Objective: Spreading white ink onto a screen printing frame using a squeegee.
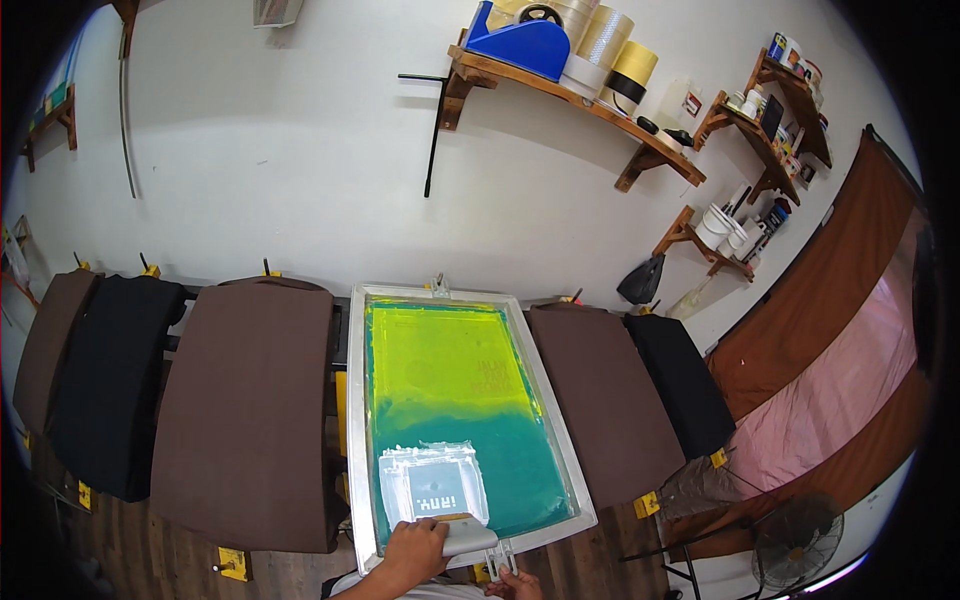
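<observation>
A silk screen (575,470) in a pale metal frame lies in front of me, its mesh yellow-green at the far part and teal nearer. White ink (433,470) is spread around a small printed design at its near left. My left hand (415,550) is closed around the left end of a squeegee (470,537) with a grey body, resting at the near end of the screen. At the frame's near edge, my right hand (515,583) has its fingers closed at a metal clamp (500,560). The lower part of that hand is cut off by the picture's edge.
Brown shirts (245,410) and black shirts (115,380) cover boards on both sides of the screen. Wall shelves hold a blue tape dispenser (518,45), tape rolls and white tubs (713,228). A fan (797,540) stands at the lower right, near a brown and pink curtain (820,380).
</observation>
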The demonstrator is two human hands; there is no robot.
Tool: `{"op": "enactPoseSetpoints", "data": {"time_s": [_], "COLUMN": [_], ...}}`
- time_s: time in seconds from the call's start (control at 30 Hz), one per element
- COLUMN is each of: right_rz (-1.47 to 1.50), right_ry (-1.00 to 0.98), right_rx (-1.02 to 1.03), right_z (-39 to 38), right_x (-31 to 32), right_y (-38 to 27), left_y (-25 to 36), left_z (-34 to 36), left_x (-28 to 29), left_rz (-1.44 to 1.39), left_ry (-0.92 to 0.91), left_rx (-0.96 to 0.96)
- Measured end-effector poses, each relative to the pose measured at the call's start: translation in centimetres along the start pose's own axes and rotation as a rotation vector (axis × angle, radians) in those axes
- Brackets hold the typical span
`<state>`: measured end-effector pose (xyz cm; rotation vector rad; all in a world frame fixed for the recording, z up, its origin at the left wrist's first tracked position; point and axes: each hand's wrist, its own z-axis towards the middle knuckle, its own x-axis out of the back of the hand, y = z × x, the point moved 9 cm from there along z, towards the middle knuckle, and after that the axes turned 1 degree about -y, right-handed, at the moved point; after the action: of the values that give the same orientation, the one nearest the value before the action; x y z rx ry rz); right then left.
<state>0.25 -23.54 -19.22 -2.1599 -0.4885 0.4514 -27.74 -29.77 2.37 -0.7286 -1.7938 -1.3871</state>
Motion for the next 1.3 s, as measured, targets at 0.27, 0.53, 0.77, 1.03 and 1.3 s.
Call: {"op": "enactPoseSetpoints", "data": {"time_s": [0.27,0.53,0.77,1.03,1.3], "right_rz": [0.057,-0.199,-0.113,0.099,-0.956], "right_ry": [0.062,0.170,0.046,0.186,0.043], "right_rx": [-0.175,-0.228,-0.099,-0.222,0.244], "right_z": [-0.1,-2.2,-0.6,-1.0,-1.7], "right_x": [0.7,-0.4,-0.2,0.9,-0.9], "right_y": [0.8,-2.1,-0.6,1.4,-3.2], "left_y": [-0.2,0.2,-0.2,0.2,-0.1], "left_z": [-0.3,0.3,0.2,0.4,0.0], "left_x": [0.3,0.6,0.8,1.0,0.6], "left_rz": [-0.022,-0.021,-0.038,-0.012,-0.030], "left_ry": [0.054,0.068,0.090,0.058,0.093], "left_rx": [0.002,-0.019,-0.004,0.014,0.030]}}
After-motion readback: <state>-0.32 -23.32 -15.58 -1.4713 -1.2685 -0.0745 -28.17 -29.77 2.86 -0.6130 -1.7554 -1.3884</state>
